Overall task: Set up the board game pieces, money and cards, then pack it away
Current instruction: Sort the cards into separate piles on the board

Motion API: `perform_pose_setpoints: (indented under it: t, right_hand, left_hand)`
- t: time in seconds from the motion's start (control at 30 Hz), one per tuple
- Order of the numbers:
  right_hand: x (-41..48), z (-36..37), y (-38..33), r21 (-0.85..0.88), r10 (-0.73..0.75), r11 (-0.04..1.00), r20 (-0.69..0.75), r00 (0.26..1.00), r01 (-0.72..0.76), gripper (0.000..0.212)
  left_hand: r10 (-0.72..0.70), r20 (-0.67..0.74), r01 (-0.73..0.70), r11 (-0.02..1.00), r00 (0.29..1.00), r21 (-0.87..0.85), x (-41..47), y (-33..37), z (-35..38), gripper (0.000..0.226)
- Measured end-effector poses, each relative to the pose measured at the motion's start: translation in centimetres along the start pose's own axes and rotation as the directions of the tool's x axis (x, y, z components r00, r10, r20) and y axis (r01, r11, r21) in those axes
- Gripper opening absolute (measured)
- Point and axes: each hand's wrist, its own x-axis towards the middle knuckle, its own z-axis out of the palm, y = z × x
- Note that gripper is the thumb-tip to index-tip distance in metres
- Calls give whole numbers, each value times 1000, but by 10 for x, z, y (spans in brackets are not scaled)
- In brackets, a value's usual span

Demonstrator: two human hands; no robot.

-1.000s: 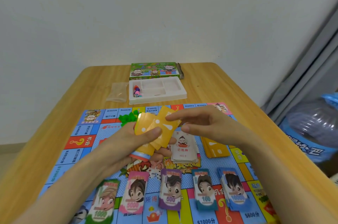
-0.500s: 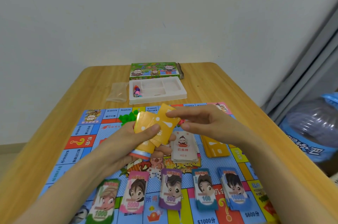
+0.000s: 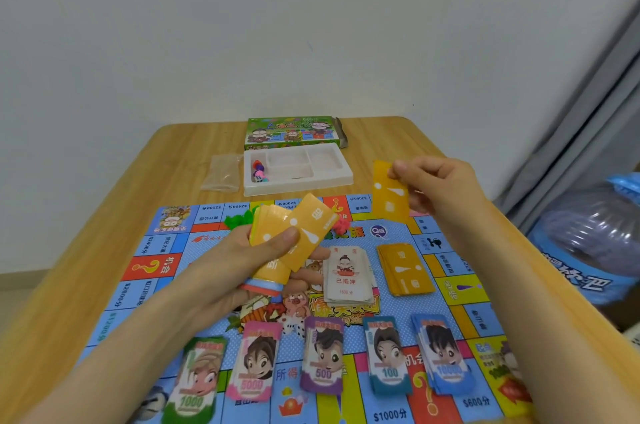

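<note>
The colourful game board (image 3: 162, 250) lies flat on the wooden table. My left hand (image 3: 239, 260) grips a fanned stack of orange cards (image 3: 301, 233) above the board's middle. My right hand (image 3: 440, 184) pinches a single orange card (image 3: 389, 196), held upright above the board's far right part. A pile of orange cards (image 3: 405, 269) and a pile of white cards (image 3: 348, 278) lie on the board. Several stacks of play money (image 3: 322, 359) sit in a row along the near edge.
A white plastic tray (image 3: 329, 177) with dice and small pieces stands behind the board, the green game box (image 3: 291, 132) behind it. A clear plastic bag (image 3: 223, 172) lies left of the tray. A large blue water bottle (image 3: 588, 243) stands off the table's right edge.
My right hand has pulled one orange card out of the fan and carried it up and to the right. My left hand stays put with the remaining cards.
</note>
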Motion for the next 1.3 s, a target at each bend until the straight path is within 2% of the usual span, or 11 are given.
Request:
perform_pose_setpoints:
  t: [0.07,0.13,0.23,0.33,0.63,0.83,0.97,1.03,1.17,1.23,1.3]
  right_hand:
    - [5,-8,3,-108,116,988,11,993,-114,17]
    - [7,-16,3,-259,230,946,110,967,-196,8]
    - [7,-22,3,-460,342,868,275,899,-189,8]
    - [7,-18,7,-597,408,786,304,861,-162,18]
    - [8,-12,20,-766,433,637,262,862,-86,23]
    - [9,-13,24,-792,462,603,246,852,-98,25]
    - [10,-13,25,-857,407,514,228,885,-15,26]
    - [10,-11,22,-821,294,571,214,931,9,22]
    - [-3,-5,0,-383,74,922,312,947,54,6]
    - [-11,-3,-9,-215,10,971,468,884,104,11]
    - [-14,0,-7,-136,-29,980,633,774,148,24]
  left_hand:
    - [0,0,0,1000,1000,-2,0,0,0,33]
    - [2,2,-2,1000,1000,-7,0,1,0,33]
    - [5,3,-5,1000,1000,-11,0,1,-1,32]
    - [8,8,-8,1000,1000,-6,0,1,-1,30]
    - [8,17,-8,1000,1000,-3,0,1,-2,30]
    - [2,19,-2,1000,1000,-4,0,1,-3,32]
    - [-2,18,2,1000,1000,-9,0,0,-2,33]
    - [-1,13,2,1000,1000,-4,0,1,-2,32]
    - [13,-6,-13,1000,1000,-1,0,1,-2,37]
    - [16,-18,-16,1000,1000,12,-1,1,-3,37]
    - [12,-16,-12,1000,1000,21,-1,1,-2,30]
